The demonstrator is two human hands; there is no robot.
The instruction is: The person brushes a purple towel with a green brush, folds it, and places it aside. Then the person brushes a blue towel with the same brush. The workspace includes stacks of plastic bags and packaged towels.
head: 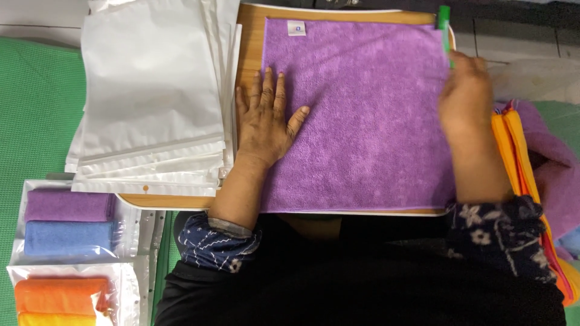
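Left hand (pixel 266 118) lies spread and flat on a purple cloth (pixel 362 115) covering the wooden counter (pixel 249 36); right hand (pixel 464 96) pinches a green tool (pixel 444 27), upright at the cloth's right edge; white bags (pixel 151 96) stacked left, orange cloths (pixel 513 151) right.

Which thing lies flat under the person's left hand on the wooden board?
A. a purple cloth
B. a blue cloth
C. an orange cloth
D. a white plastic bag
A: the left hand rests palm down on the purple cloth, which is spread flat over the wooden board; the white plastic bags lie stacked beside it, to the left.
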